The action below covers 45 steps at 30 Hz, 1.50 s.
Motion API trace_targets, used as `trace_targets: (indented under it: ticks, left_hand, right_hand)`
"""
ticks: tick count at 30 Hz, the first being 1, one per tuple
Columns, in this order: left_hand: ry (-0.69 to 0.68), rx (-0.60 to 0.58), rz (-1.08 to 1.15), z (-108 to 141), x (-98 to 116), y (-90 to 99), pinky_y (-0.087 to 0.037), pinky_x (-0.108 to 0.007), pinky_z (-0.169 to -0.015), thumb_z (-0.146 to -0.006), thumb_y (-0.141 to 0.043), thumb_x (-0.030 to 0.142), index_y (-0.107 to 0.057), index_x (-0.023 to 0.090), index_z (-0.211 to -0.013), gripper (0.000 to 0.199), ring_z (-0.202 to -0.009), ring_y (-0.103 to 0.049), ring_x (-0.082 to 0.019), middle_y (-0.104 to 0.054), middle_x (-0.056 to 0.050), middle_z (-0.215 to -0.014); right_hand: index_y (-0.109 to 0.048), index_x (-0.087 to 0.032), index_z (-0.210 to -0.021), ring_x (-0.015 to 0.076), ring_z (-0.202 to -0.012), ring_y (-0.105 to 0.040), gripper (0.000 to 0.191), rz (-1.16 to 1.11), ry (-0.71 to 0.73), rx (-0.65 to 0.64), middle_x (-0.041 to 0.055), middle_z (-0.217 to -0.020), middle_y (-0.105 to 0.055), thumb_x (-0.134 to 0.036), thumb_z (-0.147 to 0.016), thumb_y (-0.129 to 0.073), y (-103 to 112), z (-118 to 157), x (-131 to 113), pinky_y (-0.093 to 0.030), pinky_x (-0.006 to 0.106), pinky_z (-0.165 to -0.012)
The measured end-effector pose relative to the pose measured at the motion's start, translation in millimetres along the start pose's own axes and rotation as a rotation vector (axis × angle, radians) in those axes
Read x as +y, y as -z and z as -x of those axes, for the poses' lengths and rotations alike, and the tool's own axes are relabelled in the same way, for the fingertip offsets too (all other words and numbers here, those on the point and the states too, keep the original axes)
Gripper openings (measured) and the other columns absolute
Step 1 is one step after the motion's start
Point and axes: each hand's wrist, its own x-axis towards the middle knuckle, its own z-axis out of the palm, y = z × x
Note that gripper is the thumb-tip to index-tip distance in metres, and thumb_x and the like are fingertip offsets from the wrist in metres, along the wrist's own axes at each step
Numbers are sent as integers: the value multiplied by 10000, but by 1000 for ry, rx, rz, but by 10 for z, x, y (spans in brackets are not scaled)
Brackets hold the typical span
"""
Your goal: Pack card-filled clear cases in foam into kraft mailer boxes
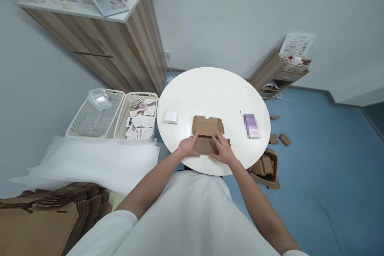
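Observation:
A brown cardboard box (207, 126) lies unfolded near the front edge of the white round table (210, 88), its lid panel raised away from me. My left hand (189, 146) holds its left side, thumb at the near edge and fingers by the fold. On the other side, my right hand (224, 150) grips the right side, with the fingers over the side flap and the thumb near the front. A white wrapped square packet (171, 117) rests left of the box. To the right is a blurred purple item (252, 126).
Left of the table stand a basket of printed cards (120, 126) and a basket of clear plastic cases (79, 122). White sheets (99, 164) and stacked flat cardboard (39, 224) lie nearer. A carton of cardboard pieces (274, 178) sits on the floor right; a wooden cabinet (144, 48) stands behind.

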Motion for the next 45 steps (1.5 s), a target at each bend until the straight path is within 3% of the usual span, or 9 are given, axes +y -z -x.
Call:
trace_targets:
  ticks: [4, 6, 9, 13, 17, 25, 32, 40, 45]
  left_hand:
    - [8, -17, 28, 11, 1, -2, -418, -328, -719, -497, -645, 592, 74, 256, -1353, 1167, -962, -539, -288, -482, -110, -1139]
    - [11, -14, 34, 14, 5, 7, -415, -334, -733, -501, -643, 591, 77, 254, -1352, 1165, -972, -536, -290, -481, -112, -1145]
    - [19, -19, 40, 15, 14, 17, -413, -336, -750, -500, -647, 586, 73, 253, -1353, 1164, -990, -529, -292, -476, -112, -1158]
    - [18, -17, 84, 23, 19, -9, -408, -331, -768, -500, -650, 581, 68, 261, -1351, 1159, -1017, -517, -289, -457, -111, -1196]
    - [16, 35, 167, 40, 12, -74, -407, -338, -769, -478, -668, 575, 29, 266, -1355, 1162, -1023, -513, -297, -460, -113, -1201]
    - [-3, 59, 261, 98, 27, -136, -401, -338, -769, -435, -702, 568, -30, 277, -1356, 1177, -1031, -509, -307, -463, -110, -1215]
    - [-24, 52, 278, 118, 31, -201, -398, -328, -773, -444, -698, 570, -12, 267, -1358, 1183, -1042, -502, -295, -466, -103, -1225]
    - [-44, 56, 290, 53, 54, -207, -395, -333, -788, -410, -707, 585, 23, 265, -1360, 1240, -1068, -483, -299, -464, -106, -1229]
    - [-46, 65, 287, -10, 108, -215, -393, -334, -797, -437, -715, 555, 57, 272, -1357, 1235, -1078, -475, -300, -446, -110, -1242]
  right_hand:
    - [-276, -163, -1312, 290, -1268, -227, 733, -222, -475, 341, 141, -1382, -245, -474, -697, -526, -10, 265, 121, -278, 441, -980]
    - [-278, -151, -1308, 272, -1142, -417, 741, -445, -669, 319, 156, -1288, -388, -471, -689, -527, -42, 357, 181, -382, 400, -893]
    - [-320, -162, -1283, 215, -922, -551, 707, -700, -778, 248, 126, -1150, -516, -428, -669, -546, -66, 376, 195, -452, 342, -768]
    - [-425, -184, -1205, 145, -750, -547, 606, -764, -695, 225, 78, -1066, -547, -391, -650, -557, -34, 255, 81, -461, 284, -672]
    - [-447, -195, -1172, 125, -666, -525, 578, -636, -571, 150, 50, -996, -554, -405, -644, -552, -11, 127, -9, -457, 287, -636]
    - [-507, -196, -838, 165, -680, -546, 196, -265, -700, 48, 15, -737, -583, -272, -659, -479, -140, 23, 54, -401, 262, -568]
    - [-441, -208, -873, 189, -691, -554, 192, -90, -695, -79, 41, -776, -582, -218, -682, -454, -191, -23, 26, -368, 263, -529]
    - [-427, -184, -1024, 246, -814, -569, 425, -78, -641, -92, 107, -921, -593, -497, -736, -427, -112, 55, -9, -403, 316, -604]
    - [-341, -188, -1223, 208, -967, -526, 460, -174, -419, 26, 87, -1102, -540, -299, -777, -316, -27, 126, 19, -422, 312, -728]
